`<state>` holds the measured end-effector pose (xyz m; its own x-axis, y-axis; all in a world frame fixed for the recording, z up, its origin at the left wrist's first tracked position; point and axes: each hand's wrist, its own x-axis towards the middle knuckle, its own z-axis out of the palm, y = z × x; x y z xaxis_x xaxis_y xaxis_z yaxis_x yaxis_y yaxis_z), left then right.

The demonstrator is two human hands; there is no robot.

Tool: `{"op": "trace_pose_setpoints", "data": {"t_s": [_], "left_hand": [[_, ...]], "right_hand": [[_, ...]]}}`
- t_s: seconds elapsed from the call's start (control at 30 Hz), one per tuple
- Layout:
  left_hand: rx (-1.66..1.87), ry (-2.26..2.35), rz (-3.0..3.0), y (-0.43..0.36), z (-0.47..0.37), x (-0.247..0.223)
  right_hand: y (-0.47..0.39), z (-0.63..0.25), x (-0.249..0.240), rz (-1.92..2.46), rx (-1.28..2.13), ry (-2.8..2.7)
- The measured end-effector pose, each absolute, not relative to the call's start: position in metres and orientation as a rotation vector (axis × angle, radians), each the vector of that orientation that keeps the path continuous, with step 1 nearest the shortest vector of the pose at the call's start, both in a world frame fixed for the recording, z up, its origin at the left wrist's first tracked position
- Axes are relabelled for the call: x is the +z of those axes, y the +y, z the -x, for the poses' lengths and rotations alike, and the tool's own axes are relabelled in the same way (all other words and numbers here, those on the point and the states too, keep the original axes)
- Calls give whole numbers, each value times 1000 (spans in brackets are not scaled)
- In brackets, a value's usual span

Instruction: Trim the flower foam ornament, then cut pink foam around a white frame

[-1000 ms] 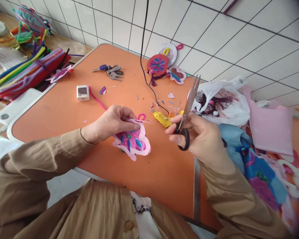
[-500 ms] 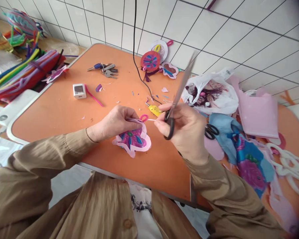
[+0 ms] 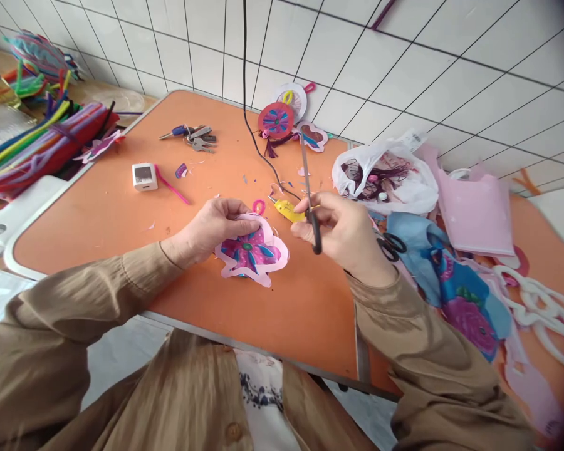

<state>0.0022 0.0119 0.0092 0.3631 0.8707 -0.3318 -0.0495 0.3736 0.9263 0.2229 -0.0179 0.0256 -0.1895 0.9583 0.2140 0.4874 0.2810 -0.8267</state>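
My left hand (image 3: 220,225) pinches the upper left edge of a pink-rimmed, butterfly-like fabric ornament (image 3: 258,254) with a purple and blue middle. A pink fuzzy loop (image 3: 259,207) sticks up from its top. In my right hand (image 3: 341,232) I hold scissors (image 3: 306,166) with black handles, blades pointing up and away from the ornament. A yellow glue gun (image 3: 284,208) on a black cord lies on the table behind my hands, its rear end partly covered by my right fingers.
Keys (image 3: 195,136), a white charger (image 3: 145,177) and finished-looking ornaments (image 3: 276,119) lie on the orange table (image 3: 98,225). At right are a plastic bag with tassels (image 3: 390,175), pink sheets, fabric pieces (image 3: 470,300) and another pair of scissors (image 3: 391,245). Pipe cleaners (image 3: 51,144) are heaped at left.
My right hand no longer has the thin white strip stretched from the ornament. The scissors have swung more upright. The ornament has turned slightly in my left hand.
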Motion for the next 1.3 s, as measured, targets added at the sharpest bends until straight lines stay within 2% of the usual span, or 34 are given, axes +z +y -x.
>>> {"op": "trace_pose_setpoints", "data": {"t_s": [0.17,0.4,0.73,0.9,1.1,1.3], "left_hand": [[747,985,-959,11,-2,8],[640,800,-888,13,5,6],[546,760,-936,12,6,6],[519,764,-1041,17,14,2],[532,814,-1237,16,17,3],[498,781,-1474,12,13,7]], "right_hand": [[-23,-208,20,1326,1102,-1641],[-21,-210,21,1301,1289,-1636],[-21,-208,13,1193,1273,-1762],[-23,-208,14,1173,1154,-1671],[-20,-209,22,1190,840,-1570],[-24,-202,24,1222,841,-1626]]}}
